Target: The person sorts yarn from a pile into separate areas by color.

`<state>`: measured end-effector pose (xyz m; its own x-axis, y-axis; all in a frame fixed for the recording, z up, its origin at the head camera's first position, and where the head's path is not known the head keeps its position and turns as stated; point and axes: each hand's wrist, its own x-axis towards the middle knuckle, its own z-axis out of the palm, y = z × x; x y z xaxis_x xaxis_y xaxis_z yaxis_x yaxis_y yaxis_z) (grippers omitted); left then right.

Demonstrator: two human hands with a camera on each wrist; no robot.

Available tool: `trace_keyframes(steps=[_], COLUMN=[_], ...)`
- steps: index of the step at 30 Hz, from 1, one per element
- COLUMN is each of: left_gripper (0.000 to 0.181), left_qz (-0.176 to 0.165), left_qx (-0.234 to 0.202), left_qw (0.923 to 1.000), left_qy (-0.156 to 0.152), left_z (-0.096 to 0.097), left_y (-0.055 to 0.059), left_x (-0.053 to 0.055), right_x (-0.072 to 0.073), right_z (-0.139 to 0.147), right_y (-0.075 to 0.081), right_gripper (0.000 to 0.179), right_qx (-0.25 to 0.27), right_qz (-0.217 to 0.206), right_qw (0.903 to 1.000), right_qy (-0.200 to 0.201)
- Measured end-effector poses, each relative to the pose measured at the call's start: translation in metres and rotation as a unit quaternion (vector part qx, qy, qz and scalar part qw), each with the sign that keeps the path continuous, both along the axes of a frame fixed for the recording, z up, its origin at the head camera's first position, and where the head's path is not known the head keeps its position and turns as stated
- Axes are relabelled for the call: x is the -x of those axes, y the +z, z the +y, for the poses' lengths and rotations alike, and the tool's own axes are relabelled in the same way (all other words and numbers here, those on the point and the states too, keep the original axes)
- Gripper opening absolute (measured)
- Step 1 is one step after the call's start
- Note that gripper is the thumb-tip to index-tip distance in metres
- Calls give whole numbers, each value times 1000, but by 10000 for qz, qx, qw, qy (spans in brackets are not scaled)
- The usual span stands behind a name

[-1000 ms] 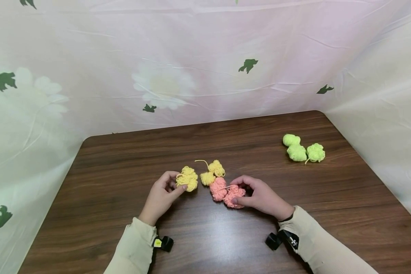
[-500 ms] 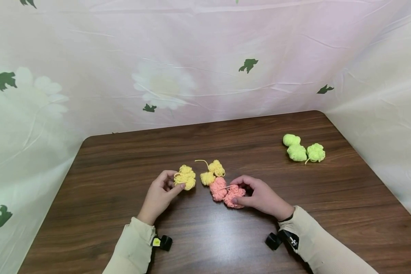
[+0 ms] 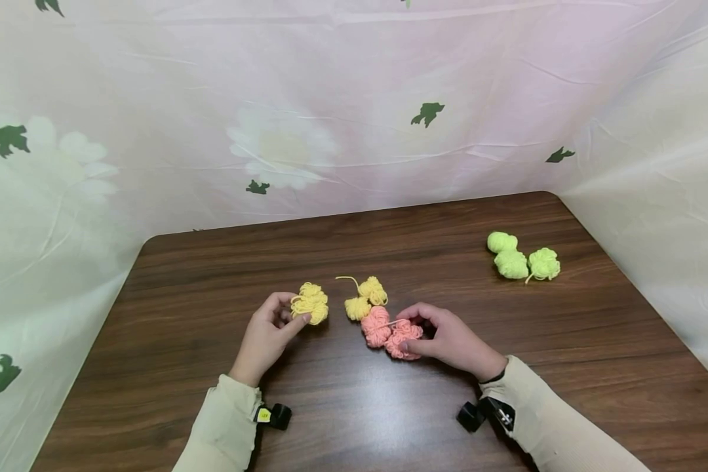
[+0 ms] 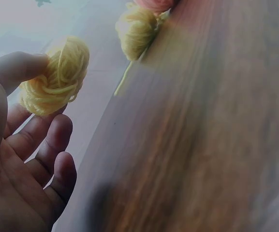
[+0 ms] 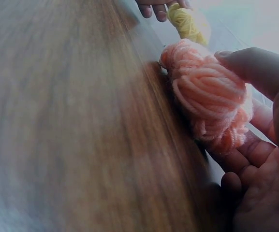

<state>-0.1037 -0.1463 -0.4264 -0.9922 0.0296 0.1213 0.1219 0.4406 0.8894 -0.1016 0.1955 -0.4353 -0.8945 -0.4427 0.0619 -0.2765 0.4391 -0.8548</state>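
Between thumb and fingers, my left hand (image 3: 267, 335) pinches a yellow yarn ball (image 3: 310, 305); the left wrist view shows this yellow yarn ball (image 4: 57, 79) held off the table. My right hand (image 3: 453, 339) grips a pink yarn ball (image 3: 404, 339), its thumb on the near side. That pink yarn ball (image 5: 209, 94) fills much of the right wrist view. Touching it on the left is another pink yarn ball (image 3: 376, 327). Just behind these lie two yellow yarn balls, one nearer (image 3: 357, 308) and one farther (image 3: 373, 290), with a loose strand curling left.
Several light green yarn balls (image 3: 511, 263) sit close together at the back right of the dark wooden table (image 3: 212, 275). A pale floral cloth (image 3: 342, 98) hangs behind the table and along both sides.
My left hand has drawn a little to the left, carrying the yellow yarn ball away from the others. My right hand and the pink yarn balls have stayed in place.
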Motion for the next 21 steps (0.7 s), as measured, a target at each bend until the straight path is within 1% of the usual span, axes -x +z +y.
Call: trace_keyframes(steps=[5,13,21], left_gripper=[31,33,32], left_qz=[42,-18,-27], left_qx=[41,47,-17], left_qw=[10000,9999,9995], left_qy=[73,161,308], left_z=[-5,-11,-19], left_y=[-1,1,-1], left_x=[2,4,5], right_x=[0,2,1], right_z=[0,0,-1], right_y=[0,0,1], right_gripper=[36,35,36], right_qx=[-33,0,39], right_qz=[-21,21,-68], right_qw=[10000,10000,10000], right_qy=[-4,33,38])
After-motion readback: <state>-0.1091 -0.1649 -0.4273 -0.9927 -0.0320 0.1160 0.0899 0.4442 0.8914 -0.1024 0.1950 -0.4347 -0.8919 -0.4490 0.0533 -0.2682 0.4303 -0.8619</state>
